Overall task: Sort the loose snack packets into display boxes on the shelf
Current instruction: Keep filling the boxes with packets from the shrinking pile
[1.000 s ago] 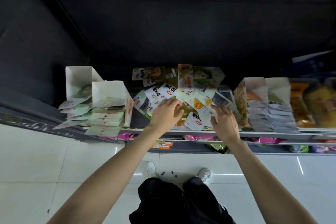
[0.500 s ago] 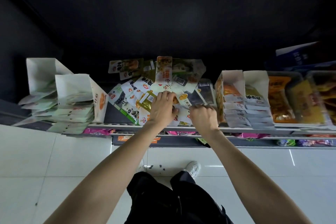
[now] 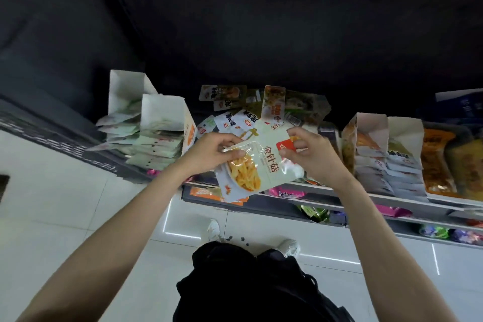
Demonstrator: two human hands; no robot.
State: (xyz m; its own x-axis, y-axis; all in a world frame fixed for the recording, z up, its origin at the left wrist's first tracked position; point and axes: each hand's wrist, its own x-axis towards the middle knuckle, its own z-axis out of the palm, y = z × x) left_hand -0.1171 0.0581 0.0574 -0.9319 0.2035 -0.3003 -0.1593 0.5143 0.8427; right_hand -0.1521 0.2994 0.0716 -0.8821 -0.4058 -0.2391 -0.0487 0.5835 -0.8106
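Observation:
Both hands hold a small stack of white snack packets [image 3: 261,165] with a yellow food picture, lifted just in front of the shelf edge. My left hand [image 3: 211,153] pinches the stack's left side. My right hand [image 3: 311,154] pinches its upper right corner near a red mark. Behind them a loose pile of mixed packets [image 3: 264,110] lies on the shelf. White display boxes with pale green packets [image 3: 162,123] stand at the left; white boxes with grey-white packets [image 3: 376,144] stand at the right.
Orange and yellow bagged snacks [image 3: 444,159] fill the shelf's far right. Lower shelves [image 3: 339,198] hold pink, green and purple packets. A dark perforated shelf rail [image 3: 65,144] runs left. White tiled floor and my shoes [image 3: 213,227] lie below.
Both hands were down in the loose pile; now they have lifted a stack of white packets up and toward me. The view shifted slightly.

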